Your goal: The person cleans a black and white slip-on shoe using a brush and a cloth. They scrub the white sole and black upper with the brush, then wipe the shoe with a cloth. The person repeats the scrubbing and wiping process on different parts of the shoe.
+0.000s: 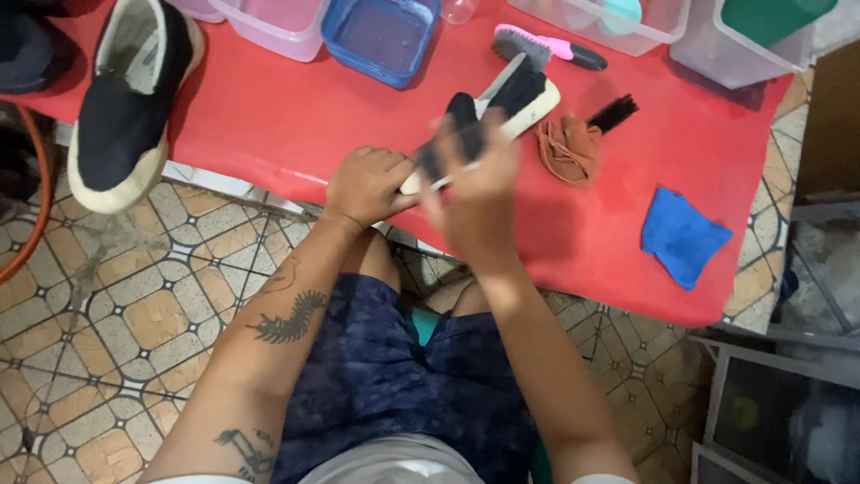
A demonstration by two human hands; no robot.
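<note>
Head view: a black shoe with a white sole is held at the near edge of the red bench. Its heel end is clasped by the closed left hand; the blurred right hand lies over it, its grip unclear. A brown cloth lies just right of the shoe.

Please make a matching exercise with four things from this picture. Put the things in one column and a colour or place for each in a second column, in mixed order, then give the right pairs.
Things:
1. cloth
2. black shoe
3. box
4. second shoe

Descriptions:
A. lies alone at the table's left end
B. blue, lies flat near the table's right edge
C. held between the left hand and right hand
D. blue, stands open at the table's far side

Pairs: 1-B, 2-C, 3-D, 4-A
</note>
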